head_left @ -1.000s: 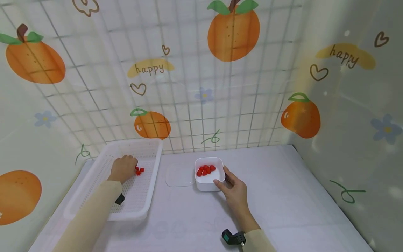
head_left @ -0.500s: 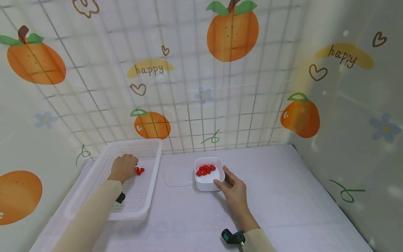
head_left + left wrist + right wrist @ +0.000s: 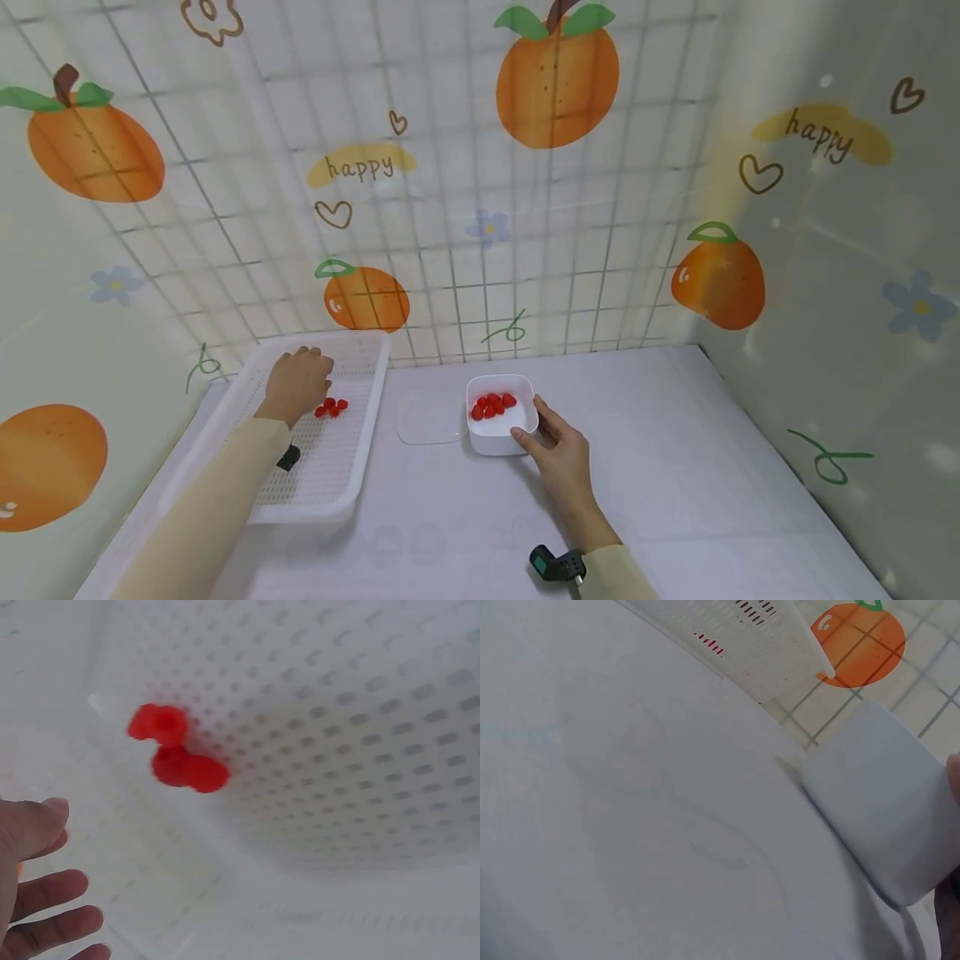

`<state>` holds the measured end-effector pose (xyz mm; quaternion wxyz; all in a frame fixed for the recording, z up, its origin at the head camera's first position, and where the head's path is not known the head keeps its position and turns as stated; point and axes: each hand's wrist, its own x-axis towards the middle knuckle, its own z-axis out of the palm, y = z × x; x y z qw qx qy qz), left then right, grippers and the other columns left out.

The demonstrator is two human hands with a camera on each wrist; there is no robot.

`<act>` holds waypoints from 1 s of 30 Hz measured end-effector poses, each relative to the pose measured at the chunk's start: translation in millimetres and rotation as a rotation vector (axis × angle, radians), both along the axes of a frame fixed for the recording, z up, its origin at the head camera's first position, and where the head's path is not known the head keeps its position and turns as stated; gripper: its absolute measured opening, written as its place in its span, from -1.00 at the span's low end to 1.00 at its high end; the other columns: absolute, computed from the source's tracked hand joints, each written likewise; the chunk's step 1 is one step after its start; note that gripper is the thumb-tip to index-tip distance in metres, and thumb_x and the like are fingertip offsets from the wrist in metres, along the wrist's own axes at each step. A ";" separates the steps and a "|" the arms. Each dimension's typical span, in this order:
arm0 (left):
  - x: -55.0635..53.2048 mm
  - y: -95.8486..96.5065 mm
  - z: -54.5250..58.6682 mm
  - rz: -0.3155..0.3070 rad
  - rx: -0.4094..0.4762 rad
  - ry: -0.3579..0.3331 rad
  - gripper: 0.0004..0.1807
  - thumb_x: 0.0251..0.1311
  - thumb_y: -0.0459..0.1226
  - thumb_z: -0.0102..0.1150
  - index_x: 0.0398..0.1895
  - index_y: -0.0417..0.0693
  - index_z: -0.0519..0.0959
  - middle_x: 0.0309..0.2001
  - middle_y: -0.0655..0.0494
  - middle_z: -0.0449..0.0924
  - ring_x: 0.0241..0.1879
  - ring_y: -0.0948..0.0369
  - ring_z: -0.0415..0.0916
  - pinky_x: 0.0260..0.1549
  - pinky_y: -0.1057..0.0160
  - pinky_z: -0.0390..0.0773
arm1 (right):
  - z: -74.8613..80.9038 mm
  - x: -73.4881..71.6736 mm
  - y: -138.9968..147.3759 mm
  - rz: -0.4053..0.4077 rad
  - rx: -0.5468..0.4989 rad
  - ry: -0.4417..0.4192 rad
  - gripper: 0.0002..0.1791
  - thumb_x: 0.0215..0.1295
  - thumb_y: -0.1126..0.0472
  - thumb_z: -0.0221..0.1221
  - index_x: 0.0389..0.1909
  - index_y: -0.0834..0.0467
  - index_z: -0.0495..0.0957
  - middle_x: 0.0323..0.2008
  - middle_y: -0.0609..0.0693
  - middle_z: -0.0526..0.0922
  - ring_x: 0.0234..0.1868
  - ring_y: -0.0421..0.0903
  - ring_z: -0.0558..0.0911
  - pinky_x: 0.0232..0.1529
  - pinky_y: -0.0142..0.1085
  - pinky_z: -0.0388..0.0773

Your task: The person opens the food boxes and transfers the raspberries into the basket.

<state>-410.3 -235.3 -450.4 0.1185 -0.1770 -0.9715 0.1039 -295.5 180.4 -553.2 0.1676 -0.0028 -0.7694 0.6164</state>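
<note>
Over the white perforated basket (image 3: 372, 433) on the left, my left hand (image 3: 297, 385) hovers with nothing visible in it. In the left wrist view its thumb and fingers (image 3: 56, 892) are parted, beside the small red berry-like pieces (image 3: 184, 754). Those pieces lie in a cluster on the basket floor. My right hand (image 3: 562, 458) grips a small white box (image 3: 495, 442) at its right side, thumb on the near rim. Several more red berry-like pieces (image 3: 491, 406) sit along the far part inside it. In the right wrist view only the box's side (image 3: 877, 810) and a bit of hand show.
A clear flat lid (image 3: 429, 419) lies on the white tabletop (image 3: 675, 483) between basket and box. Behind the table hangs a white curtain (image 3: 442, 167) printed with oranges. Another printed wall (image 3: 840, 333) rises on the right.
My left hand has lifted and its fingers have loosened, leaving more of the red pieces in the basket visible. The right hand and box have stayed in place.
</note>
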 end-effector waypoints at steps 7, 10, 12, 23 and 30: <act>0.7 18.0 19.8 -0.045 0.013 0.047 -0.90 0.20 -0.30 0.44 -0.27 -0.07 0.70 -0.32 -0.03 0.61 -0.17 -0.06 0.58 -0.14 -0.09 0.65 | -1.1 1.1 1.9 0.004 -0.003 -0.016 -0.17 0.23 0.17 0.52 0.51 0.14 0.42 0.48 0.00 0.44 0.46 0.03 0.47 0.29 -0.30 0.42; 2.5 28.8 28.5 -0.056 0.006 0.063 -0.87 0.22 -0.28 0.44 -0.21 -0.08 0.71 -0.25 -0.05 0.64 -0.13 -0.06 0.58 -0.07 -0.11 0.64 | -1.7 1.2 2.2 0.007 -0.001 -0.010 -0.17 0.23 0.16 0.52 0.51 0.15 0.42 0.48 0.01 0.44 0.46 0.05 0.47 0.29 -0.28 0.43; 4.2 37.2 34.4 -0.063 0.004 0.068 -0.85 0.24 -0.28 0.44 -0.17 -0.09 0.71 -0.19 -0.07 0.66 -0.10 -0.07 0.58 -0.01 -0.14 0.63 | -2.0 1.0 2.4 0.010 -0.001 -0.006 -0.17 0.23 0.16 0.52 0.51 0.15 0.42 0.48 0.01 0.43 0.46 0.05 0.47 0.29 -0.28 0.43; 9.5 87.1 51.2 -0.142 -0.018 0.141 -0.84 0.27 -0.24 0.46 -0.15 -0.07 0.72 -0.20 -0.03 0.65 -0.11 -0.03 0.63 -0.09 -0.05 0.66 | -3.9 -1.1 1.7 0.014 -0.013 0.001 -0.17 0.23 0.12 0.52 0.50 0.15 0.44 0.47 0.02 0.45 0.45 0.06 0.49 0.29 -0.25 0.45; 14.6 124.2 57.5 -0.200 -0.020 0.163 -0.80 0.31 -0.21 0.43 -0.06 -0.04 0.74 -0.15 -0.02 0.67 -0.07 -0.01 0.63 -0.11 0.00 0.64 | -5.3 -0.6 3.1 0.015 -0.004 0.019 -0.18 0.24 0.11 0.51 0.50 0.14 0.43 0.47 0.02 0.45 0.45 0.06 0.49 0.28 -0.26 0.46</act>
